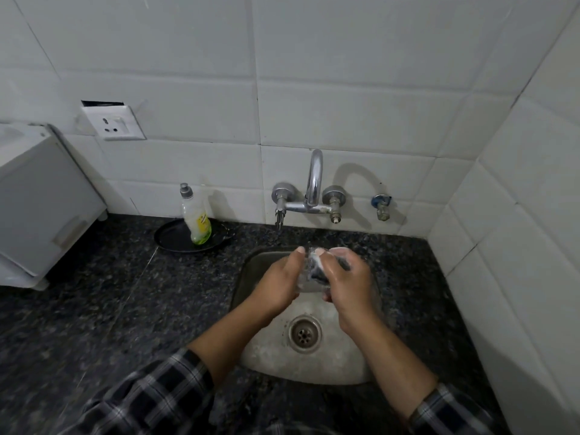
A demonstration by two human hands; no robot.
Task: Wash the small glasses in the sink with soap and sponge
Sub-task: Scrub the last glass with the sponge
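Note:
Over the steel sink [339, 365], my left hand [279, 284] grips a small clear glass [306, 277], fingers curled round its side. My right hand [348, 284] holds a dark sponge [317, 274] pushed against or into the glass; foam covers part of it. Both hands meet above the far half of the basin, below the tap [314, 183]. Another clear glass [340, 251] seems to lie behind my right hand, mostly hidden.
A dish soap bottle [196, 215] stands on a black plate [175, 238] left of the tap. A white appliance [40, 208] fills the left counter. The drain [305, 333] lies open in the basin. Tiled walls close the back and right.

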